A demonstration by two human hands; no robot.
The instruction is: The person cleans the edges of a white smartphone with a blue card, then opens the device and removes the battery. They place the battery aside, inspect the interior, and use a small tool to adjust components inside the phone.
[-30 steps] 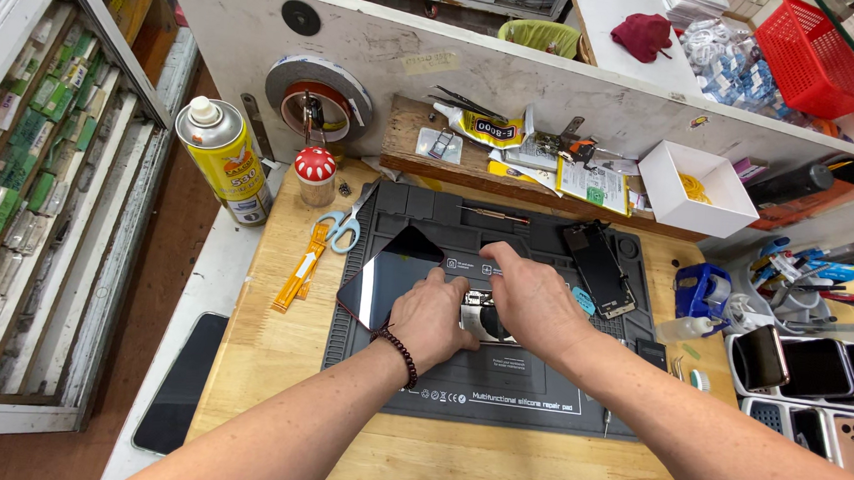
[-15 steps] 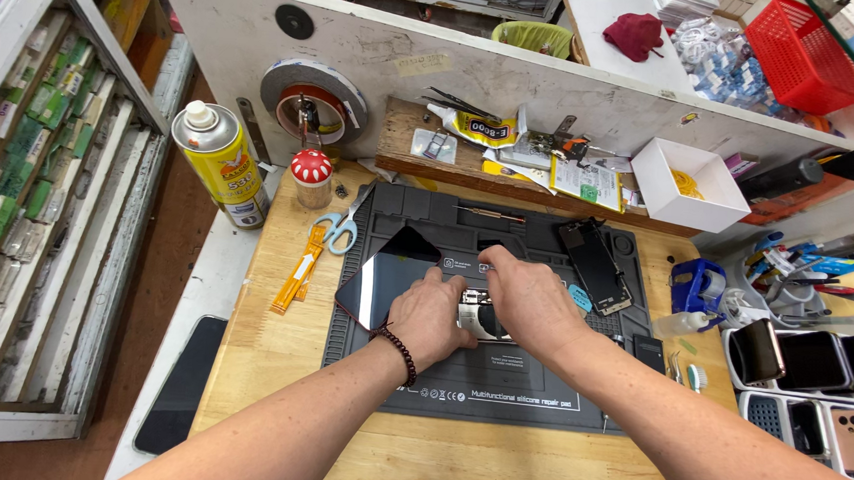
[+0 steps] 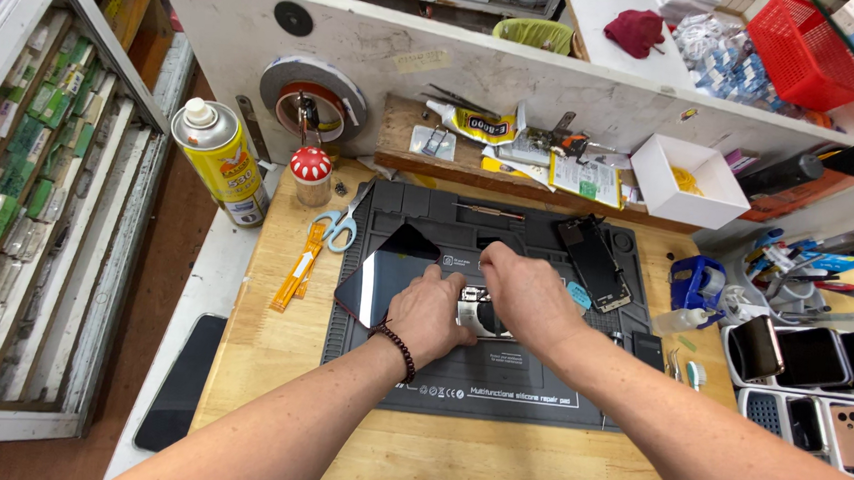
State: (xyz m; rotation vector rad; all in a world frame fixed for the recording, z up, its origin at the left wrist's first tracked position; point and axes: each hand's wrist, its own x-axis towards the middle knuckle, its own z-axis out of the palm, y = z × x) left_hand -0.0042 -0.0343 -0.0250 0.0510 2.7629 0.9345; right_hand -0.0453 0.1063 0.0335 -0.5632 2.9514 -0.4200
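We have both hands on an opened smartphone [image 3: 477,313] that lies near the middle of the dark grey silicone repair mat [image 3: 497,390] on the wooden counter [image 3: 275,359]. Our left hand [image 3: 431,313], with a bead bracelet [image 3: 400,352] at the wrist, presses down on the phone's body, its fingers curled together over the metal frame; beside it the black screen panel [image 3: 383,272] is tilted up and out toward the mat's left edge. Our right hand [image 3: 526,294] hovers over the phone's upper part with its fingers drawn close, pinched as if on something small, though we cannot tell what, if anything, sits between them. We judge that the step in hand is work on the inside of the phone with the screen swung aside, and that the next move calls for a steady left hand and a fine, light pull or press from the right, so the tilted panel is not strained. Another phone part [image 3: 593,260] lies near the mat's far right corner, scissors [image 3: 338,228] off its far left corner, and a yellow spray can [image 3: 221,161] stands at the counter's far left corner. The phone's interior is mostly hidden under our hands, and any cable joining screen and body is not visible.
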